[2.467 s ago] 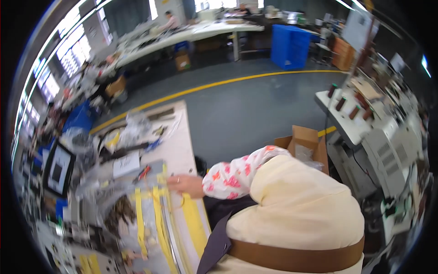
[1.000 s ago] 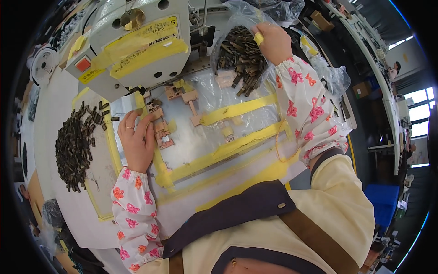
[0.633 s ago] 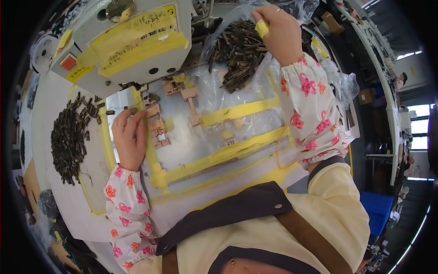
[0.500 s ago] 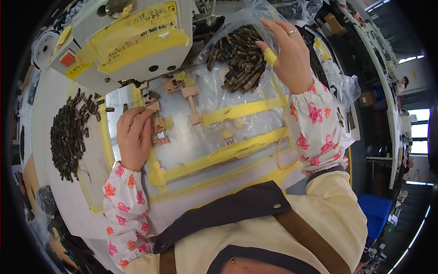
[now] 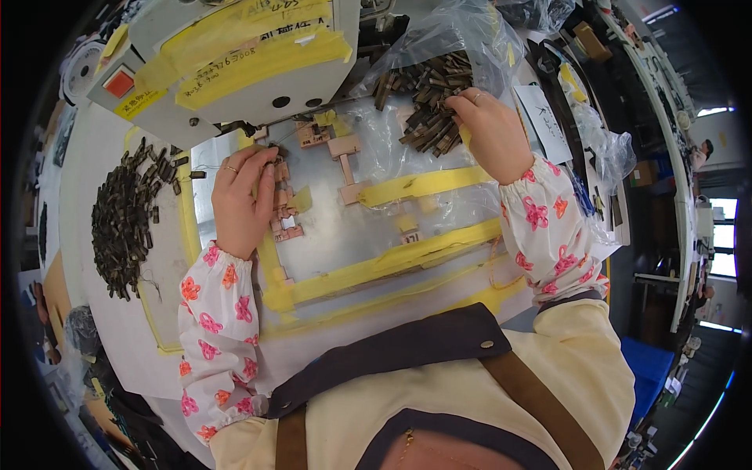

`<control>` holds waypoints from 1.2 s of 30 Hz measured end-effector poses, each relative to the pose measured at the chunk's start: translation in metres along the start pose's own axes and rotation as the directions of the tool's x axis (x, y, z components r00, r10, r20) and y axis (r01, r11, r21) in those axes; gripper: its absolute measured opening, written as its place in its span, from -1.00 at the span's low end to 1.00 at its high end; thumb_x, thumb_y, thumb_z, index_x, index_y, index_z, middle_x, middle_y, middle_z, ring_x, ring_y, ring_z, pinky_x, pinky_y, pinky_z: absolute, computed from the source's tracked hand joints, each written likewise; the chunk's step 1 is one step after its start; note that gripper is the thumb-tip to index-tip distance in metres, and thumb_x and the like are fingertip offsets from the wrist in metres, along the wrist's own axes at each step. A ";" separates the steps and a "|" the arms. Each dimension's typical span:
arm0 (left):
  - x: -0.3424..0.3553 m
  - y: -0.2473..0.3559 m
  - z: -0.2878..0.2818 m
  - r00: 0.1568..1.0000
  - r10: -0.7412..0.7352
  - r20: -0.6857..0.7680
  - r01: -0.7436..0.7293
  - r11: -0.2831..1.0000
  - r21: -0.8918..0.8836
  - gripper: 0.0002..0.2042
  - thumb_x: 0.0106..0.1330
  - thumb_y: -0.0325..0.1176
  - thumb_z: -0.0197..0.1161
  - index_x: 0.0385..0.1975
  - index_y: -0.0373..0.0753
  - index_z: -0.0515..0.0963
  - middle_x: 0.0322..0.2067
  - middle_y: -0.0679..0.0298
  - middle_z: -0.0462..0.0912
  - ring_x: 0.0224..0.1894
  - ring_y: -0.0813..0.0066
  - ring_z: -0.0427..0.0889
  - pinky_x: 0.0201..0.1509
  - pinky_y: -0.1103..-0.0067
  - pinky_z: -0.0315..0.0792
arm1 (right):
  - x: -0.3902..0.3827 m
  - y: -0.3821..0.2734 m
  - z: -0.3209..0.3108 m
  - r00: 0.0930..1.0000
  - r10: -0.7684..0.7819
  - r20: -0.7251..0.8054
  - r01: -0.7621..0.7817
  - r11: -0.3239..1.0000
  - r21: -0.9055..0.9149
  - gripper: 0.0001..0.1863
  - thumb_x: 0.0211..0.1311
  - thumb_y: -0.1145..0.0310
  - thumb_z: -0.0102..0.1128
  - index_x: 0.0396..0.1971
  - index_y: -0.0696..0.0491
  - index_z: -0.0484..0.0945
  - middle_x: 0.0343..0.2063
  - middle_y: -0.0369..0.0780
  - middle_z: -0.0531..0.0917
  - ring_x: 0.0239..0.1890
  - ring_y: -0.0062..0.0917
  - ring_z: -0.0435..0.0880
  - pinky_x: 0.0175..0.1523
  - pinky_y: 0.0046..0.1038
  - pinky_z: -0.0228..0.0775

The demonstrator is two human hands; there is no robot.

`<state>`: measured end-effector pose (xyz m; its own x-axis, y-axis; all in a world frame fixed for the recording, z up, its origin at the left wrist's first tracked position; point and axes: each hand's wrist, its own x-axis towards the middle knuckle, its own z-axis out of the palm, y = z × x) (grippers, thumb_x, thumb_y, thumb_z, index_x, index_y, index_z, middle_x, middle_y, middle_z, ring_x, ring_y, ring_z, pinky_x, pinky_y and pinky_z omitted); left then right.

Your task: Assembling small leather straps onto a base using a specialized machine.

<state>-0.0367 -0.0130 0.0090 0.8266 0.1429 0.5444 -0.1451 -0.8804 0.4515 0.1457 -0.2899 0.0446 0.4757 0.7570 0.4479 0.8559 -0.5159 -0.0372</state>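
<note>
My left hand rests at the left edge of the metal work plate, thumb and fingers pinched beside a row of pinkish guide blocks. A small dark strip shows just past those fingertips, close under the machine head; its far end is hard to make out. My right hand reaches into a heap of dark brown strips lying on clear plastic at the far right of the plate. Its thumb and fingers close on the near edge of the heap, partly hiding the strip between them.
A pale machine head with yellow tape and a red button stands at the far left. Small dark folded pieces are piled on the table's left. Yellow tape crosses the plate. A white paper card lies beyond my right hand.
My right hand has come down from above the plastic onto the heap, and its fingers have closed. The left hand has moved slightly farther away, along the guide blocks. The whole view has shifted a little.
</note>
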 end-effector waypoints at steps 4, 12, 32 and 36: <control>0.012 -0.010 0.004 1.000 -0.014 -0.012 0.014 1.000 0.009 -0.80 0.14 -0.49 0.13 -0.22 -0.26 0.53 -0.31 0.16 0.52 -0.25 0.16 0.46 -0.14 0.45 0.37 | 0.011 0.003 0.009 0.995 -0.007 0.097 0.018 0.993 -0.115 -0.74 -0.12 0.57 0.07 -0.32 0.10 0.51 -0.42 -0.20 0.54 -0.32 -0.32 0.57 -0.31 -0.34 0.44; 0.026 -0.029 0.013 0.988 -0.056 0.146 0.046 0.996 0.074 -0.75 0.15 -0.37 0.16 -0.16 -0.22 0.53 -0.42 0.06 0.50 -0.24 0.07 0.43 -0.07 0.34 0.30 | 0.025 0.015 0.014 0.983 -0.036 0.177 0.063 0.987 -0.150 -0.68 -0.09 0.56 0.08 -0.22 0.06 0.51 -0.33 -0.18 0.56 -0.30 -0.32 0.57 -0.28 -0.36 0.45; 0.018 -0.031 0.015 0.992 0.001 0.124 -0.014 0.994 0.109 -0.79 0.17 -0.35 0.15 -0.21 -0.20 0.55 -0.27 0.09 0.57 -0.12 -0.01 0.40 0.03 0.32 0.26 | 0.039 0.009 0.033 0.995 0.067 0.075 -0.070 0.997 0.033 -0.64 0.01 0.45 0.15 -0.10 0.06 0.49 -0.18 -0.14 0.52 -0.19 -0.33 0.57 -0.16 -0.38 0.43; 0.018 -0.029 0.012 0.991 -0.001 0.135 -0.015 0.993 0.114 -0.80 0.18 -0.37 0.15 -0.21 -0.20 0.54 -0.27 0.09 0.58 -0.13 -0.01 0.41 0.04 0.31 0.26 | 0.050 0.020 0.007 0.987 0.141 0.077 -0.160 0.905 0.393 -0.67 0.09 0.38 0.16 -0.10 0.11 0.49 -0.29 -0.10 0.57 -0.26 -0.27 0.59 -0.19 -0.36 0.41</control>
<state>-0.0105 0.0091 -0.0026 0.8923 0.0815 0.4440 -0.0942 -0.9283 0.3597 0.1881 -0.2597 0.0604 0.6056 0.7056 0.3680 0.7787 -0.4302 -0.4566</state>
